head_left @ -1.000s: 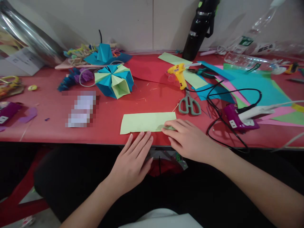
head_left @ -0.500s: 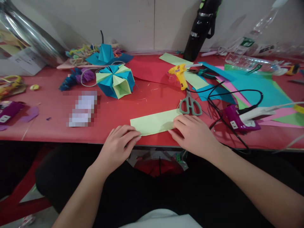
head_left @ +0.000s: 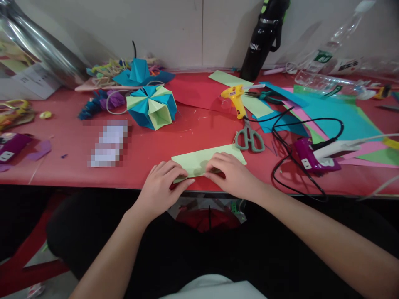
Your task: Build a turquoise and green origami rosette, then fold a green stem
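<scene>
A pale green paper strip (head_left: pixel 193 161) lies along the near edge of the red table. My left hand (head_left: pixel 163 185) holds its near edge at the left end, thumb below and fingers curled over it. Toward the middle of the same edge, my right hand (head_left: pixel 232 174) pinches the paper between thumb and fingers. Grey-handled scissors (head_left: pixel 249 141) lie just beyond the strip's right end. Further back stands a blue and pale green folded paper ball (head_left: pixel 151 107).
A yellow glue gun (head_left: pixel 236 101) lies behind the scissors, its black cord looping to a purple power socket (head_left: pixel 314 155) on the right. Coloured paper sheets (head_left: pixel 333 116) spread at the right. A blurred-out phone-like object (head_left: pixel 109 143) lies left. A black bottle (head_left: pixel 264 39) leans against the wall.
My right hand has slid left along the strip's near edge, from its right end toward the middle. My left hand has shifted slightly right.
</scene>
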`<move>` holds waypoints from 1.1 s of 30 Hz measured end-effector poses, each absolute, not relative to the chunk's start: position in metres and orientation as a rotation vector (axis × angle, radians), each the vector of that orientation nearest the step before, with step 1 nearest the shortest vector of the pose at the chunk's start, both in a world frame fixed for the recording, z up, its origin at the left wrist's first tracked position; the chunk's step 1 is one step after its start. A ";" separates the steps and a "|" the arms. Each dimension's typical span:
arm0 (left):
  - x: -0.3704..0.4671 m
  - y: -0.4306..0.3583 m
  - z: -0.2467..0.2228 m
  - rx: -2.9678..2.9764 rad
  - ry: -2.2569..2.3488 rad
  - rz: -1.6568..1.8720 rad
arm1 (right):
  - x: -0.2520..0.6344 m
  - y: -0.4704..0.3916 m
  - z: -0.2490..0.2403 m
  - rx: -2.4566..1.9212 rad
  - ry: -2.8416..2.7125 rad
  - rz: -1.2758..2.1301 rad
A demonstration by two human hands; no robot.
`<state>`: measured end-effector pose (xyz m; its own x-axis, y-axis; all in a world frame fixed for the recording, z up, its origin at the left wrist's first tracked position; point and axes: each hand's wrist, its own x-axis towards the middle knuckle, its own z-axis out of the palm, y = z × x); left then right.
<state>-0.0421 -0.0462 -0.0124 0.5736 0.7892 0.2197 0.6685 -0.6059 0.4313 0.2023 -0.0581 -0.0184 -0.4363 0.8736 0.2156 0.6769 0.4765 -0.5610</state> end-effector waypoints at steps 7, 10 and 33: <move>-0.029 -0.043 -0.016 2.490 1.231 0.582 | 0.201 -0.055 -0.014 -1.310 -2.145 0.727; -0.024 -0.043 -0.015 2.474 1.273 0.581 | 0.199 -0.053 -0.015 -1.313 -2.124 0.724; -0.016 -0.048 -0.010 2.398 1.434 0.522 | 0.214 -0.051 -0.012 -1.339 -2.121 0.816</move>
<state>-0.0160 -0.0481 -0.0095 0.4364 0.8864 0.1545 0.7780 -0.4580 0.4302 0.2143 -0.0509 -0.0116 -0.3925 0.9149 0.0941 0.6163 0.3375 -0.7115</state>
